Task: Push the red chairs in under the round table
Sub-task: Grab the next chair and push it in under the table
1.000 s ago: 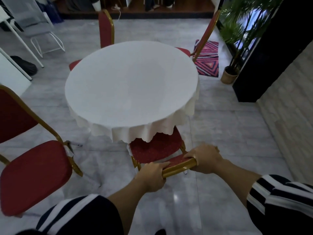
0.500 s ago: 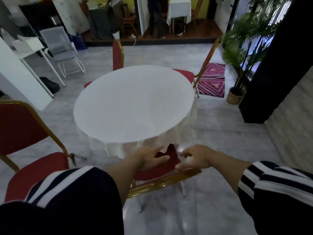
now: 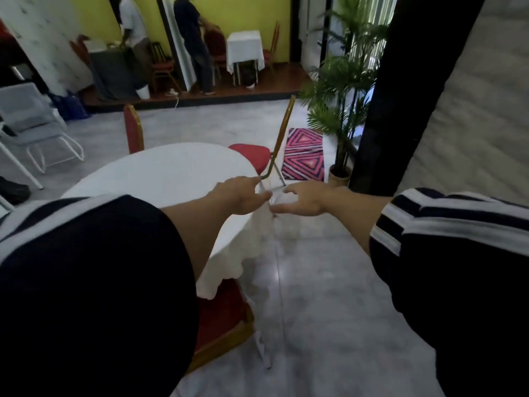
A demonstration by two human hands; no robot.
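The round table (image 3: 171,170) with its white cloth fills the middle left, partly hidden by my left sleeve. Below my arms, a red chair (image 3: 226,319) with a gold frame sits tucked under the cloth's edge. My left hand (image 3: 240,194) and my right hand (image 3: 306,200) hover side by side above the table's right rim, fingers apart, holding nothing. A second red chair (image 3: 252,156) stands at the far right of the table, its gold back leaning away. A third red chair (image 3: 133,133) stands upright behind the table.
A pink patterned rug (image 3: 305,156) and a potted palm (image 3: 340,116) lie to the right, beside a black pillar (image 3: 400,104). A grey chair (image 3: 34,121) stands at left. Two people stand on a raised platform at the back near a small white-clothed table (image 3: 244,48).
Both hands have let go of the near chair's gold back rail and lifted above the table edge. The view has tilted up and shifted right; the near chair now sits under the cloth.
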